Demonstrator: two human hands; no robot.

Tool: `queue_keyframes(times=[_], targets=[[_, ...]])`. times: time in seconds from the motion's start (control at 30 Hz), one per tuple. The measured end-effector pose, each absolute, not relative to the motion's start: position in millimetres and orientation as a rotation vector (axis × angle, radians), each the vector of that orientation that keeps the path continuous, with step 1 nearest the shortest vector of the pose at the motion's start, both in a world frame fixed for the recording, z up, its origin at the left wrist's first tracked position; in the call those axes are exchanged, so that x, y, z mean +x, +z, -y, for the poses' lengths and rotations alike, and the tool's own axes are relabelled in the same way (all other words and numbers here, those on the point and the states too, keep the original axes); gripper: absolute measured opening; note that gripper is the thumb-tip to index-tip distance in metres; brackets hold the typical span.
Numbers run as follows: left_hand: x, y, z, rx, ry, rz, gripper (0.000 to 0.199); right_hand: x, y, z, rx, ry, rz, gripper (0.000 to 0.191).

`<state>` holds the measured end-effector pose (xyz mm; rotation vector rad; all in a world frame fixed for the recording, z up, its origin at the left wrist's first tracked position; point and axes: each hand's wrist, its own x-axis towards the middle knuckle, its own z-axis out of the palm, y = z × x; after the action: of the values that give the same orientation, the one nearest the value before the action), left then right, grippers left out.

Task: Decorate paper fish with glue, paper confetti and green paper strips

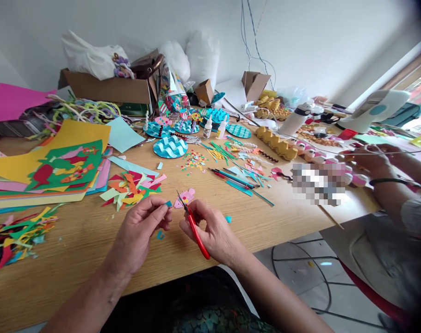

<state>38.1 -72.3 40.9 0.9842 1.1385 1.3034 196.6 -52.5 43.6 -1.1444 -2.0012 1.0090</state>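
Note:
Between the thumb and fingers of my left hand [141,231] is a small blue paper piece [168,203]. My right hand [213,231] is closed round the red handles of a pair of scissors [196,231], whose narrow blades point up and left, near the blue piece but apart from it. Just beyond the blades lies a pink paper fish [187,196] with coloured dots, partly covered by the blades. A blue paper scrap [160,235] rests on the table under my left hand, and another blue scrap [228,219] lies right of my right hand.
Colourful paper scraps [134,187] and dots [195,160] lie ahead. Stacked coloured sheets [71,134] are at left. Glue bottles [207,128], wavy blue discs [170,146] and pencils [231,175] stand or lie farther back. At right, another person's hands [366,159] work beside painted egg-carton strips [307,150].

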Motion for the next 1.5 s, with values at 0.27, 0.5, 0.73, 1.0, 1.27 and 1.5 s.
queue_keyframes(times=[0.27,0.5,0.73,1.0,1.27,1.5], targets=[[47,46,77,0.866,1.412,-1.073,0.011,193,34,60,-1.292,0.800,2.150,0.027],[51,46,76,0.880,1.384,-1.063,0.009,193,37,60,-1.271,0.769,2.163,0.032],[51,48,77,0.913,1.333,-1.093,0.011,195,35,58,-1.268,0.754,2.148,0.032],[45,42,79,0.973,1.294,-1.077,0.009,197,38,61,-1.256,0.798,2.136,0.035],[40,40,82,1.015,1.261,-1.111,0.008,199,37,64,-1.249,0.825,2.163,0.035],[36,40,84,1.009,1.253,-1.157,0.011,199,38,65,-1.263,0.839,2.196,0.032]])
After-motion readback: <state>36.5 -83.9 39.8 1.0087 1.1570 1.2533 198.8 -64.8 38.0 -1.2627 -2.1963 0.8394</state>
